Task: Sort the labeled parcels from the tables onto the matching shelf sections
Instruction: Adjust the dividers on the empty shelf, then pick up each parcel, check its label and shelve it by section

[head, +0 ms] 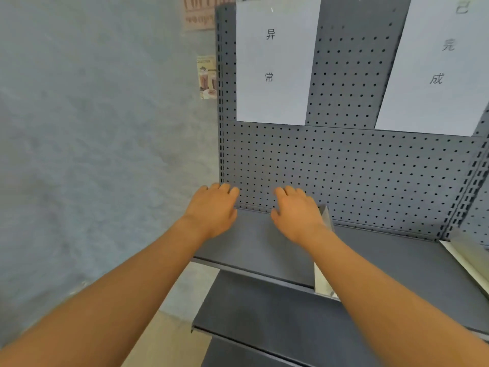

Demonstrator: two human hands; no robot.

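Note:
A grey metal shelf point(254, 247) with a pegboard back point(344, 168) fills the right of the view. Two white paper signs hang on the pegboard: a left sign point(275, 59) and a right sign point(436, 64), each with printed characters. My left hand point(214, 207) and my right hand point(297, 211) reach over the left shelf section, palms down, fingers loosely bent toward the pegboard, holding nothing. No parcel is visible on this section.
A thin upright divider point(326, 215) stands just right of my right hand. A white flat item point(468, 260) lies at the shelf's far right. A lower shelf point(264, 321) sits below. A blue-grey wall point(92, 128) is on the left.

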